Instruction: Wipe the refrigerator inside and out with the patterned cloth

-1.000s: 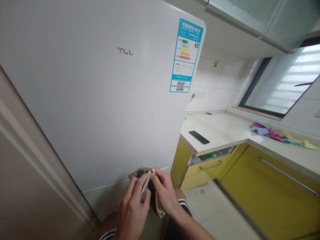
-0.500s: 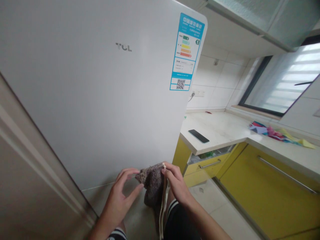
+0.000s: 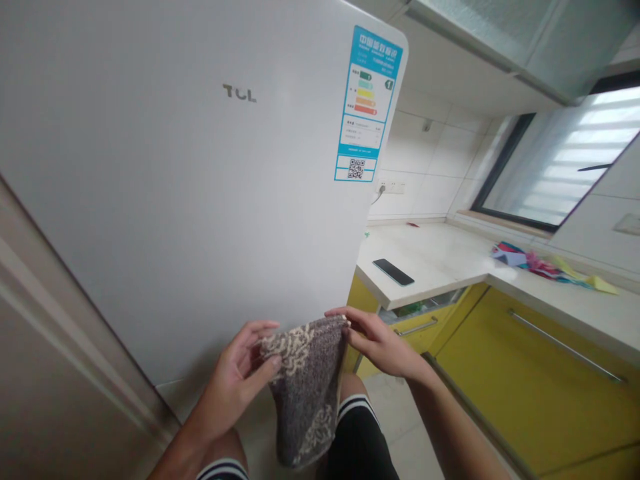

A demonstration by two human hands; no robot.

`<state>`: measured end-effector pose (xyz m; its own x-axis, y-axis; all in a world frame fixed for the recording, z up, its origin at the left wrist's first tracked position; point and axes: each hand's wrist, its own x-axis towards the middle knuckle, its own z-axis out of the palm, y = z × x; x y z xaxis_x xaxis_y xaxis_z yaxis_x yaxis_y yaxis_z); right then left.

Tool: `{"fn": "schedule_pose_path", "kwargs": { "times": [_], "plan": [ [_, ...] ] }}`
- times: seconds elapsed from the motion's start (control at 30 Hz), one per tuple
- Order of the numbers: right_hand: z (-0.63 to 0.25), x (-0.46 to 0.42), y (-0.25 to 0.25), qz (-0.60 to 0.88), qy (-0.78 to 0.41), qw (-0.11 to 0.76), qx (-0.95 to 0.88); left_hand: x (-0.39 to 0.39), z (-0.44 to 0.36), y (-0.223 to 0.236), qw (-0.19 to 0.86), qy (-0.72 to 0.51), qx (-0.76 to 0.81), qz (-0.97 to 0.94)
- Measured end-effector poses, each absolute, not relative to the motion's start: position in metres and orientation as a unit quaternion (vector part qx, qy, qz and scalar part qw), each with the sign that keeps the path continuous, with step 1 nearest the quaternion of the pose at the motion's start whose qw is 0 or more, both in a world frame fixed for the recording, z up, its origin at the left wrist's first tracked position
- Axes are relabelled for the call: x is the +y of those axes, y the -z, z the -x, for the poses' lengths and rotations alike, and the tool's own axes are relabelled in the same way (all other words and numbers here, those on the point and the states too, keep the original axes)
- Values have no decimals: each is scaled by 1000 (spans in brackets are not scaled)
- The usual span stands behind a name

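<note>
A grey-brown cloth (image 3: 310, 387) with a cream swirl pattern hangs between my hands in front of the white refrigerator (image 3: 200, 220). My left hand (image 3: 240, 367) has the upper left corner, its thumb over the front and the other fingers curled behind the edge. At the upper right corner, my right hand (image 3: 377, 340) pinches the cloth between thumb and fingers. The lower end of the cloth dangles over my legs. Its back side is hidden from me.
A phone (image 3: 393, 272) lies on the white countertop (image 3: 440, 250), right of the refrigerator. Farther right is a heap of coloured cloths or bags (image 3: 545, 263). Below stand yellow cabinets (image 3: 540, 380) with a partly open drawer (image 3: 425, 310).
The cloth, bunched before, is now spread wider with its patterned face showing. My right hand has moved right and slightly up; my left hand has closed on the corner.
</note>
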<state>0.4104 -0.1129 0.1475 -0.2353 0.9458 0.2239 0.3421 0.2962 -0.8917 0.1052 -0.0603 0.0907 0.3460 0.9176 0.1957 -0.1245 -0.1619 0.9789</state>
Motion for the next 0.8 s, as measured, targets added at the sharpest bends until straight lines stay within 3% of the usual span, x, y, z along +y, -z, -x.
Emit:
{"fn": "schedule_pose_path", "kwargs": {
  "times": [0.17, 0.3, 0.4, 0.53, 0.8],
  "plan": [
    [-385, -104, -123, 424, -462, 558, -543, -59, -114, -140, 591, -515, 316, -534],
    [-338, -101, -86, 358, -642, 513, -443, -44, -121, -156, 583, -576, 345, -458],
    [-321, -103, -84, 329, -643, 550, -419, -42, -117, -132, 593, -576, 395, -402],
    [-329, -96, -90, 331, -605, 623, -370, -63, -112, -76, 670, -436, 450, -398],
    [-362, -90, -54, 465, -600, 526, -384, -72, -116, -52, 588, -495, 413, -489]
  ]
}}
